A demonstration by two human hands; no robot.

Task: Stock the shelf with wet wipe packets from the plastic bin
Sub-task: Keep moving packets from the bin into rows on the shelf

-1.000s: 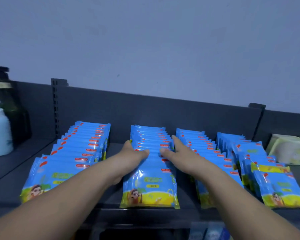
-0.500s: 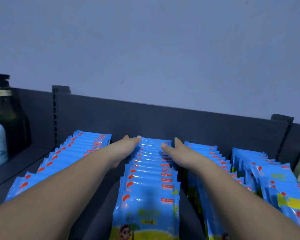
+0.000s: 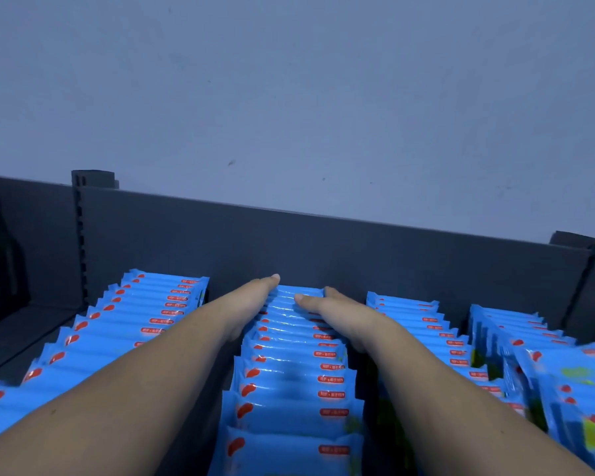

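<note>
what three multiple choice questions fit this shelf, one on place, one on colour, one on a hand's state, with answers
1. Where are the left hand and right hand? A on the left row; B either side of the middle row, at its far end; C on the rightmost row.
2. The packets are mostly: A green; B white; C blue.
3. The left hand's fingers are: A straight; B in a fist; C lifting one packet.
Answers: 1 B, the hands flank the middle row near the back; 2 C, the wrappers are blue; 3 A, they lie stretched along the row.
</note>
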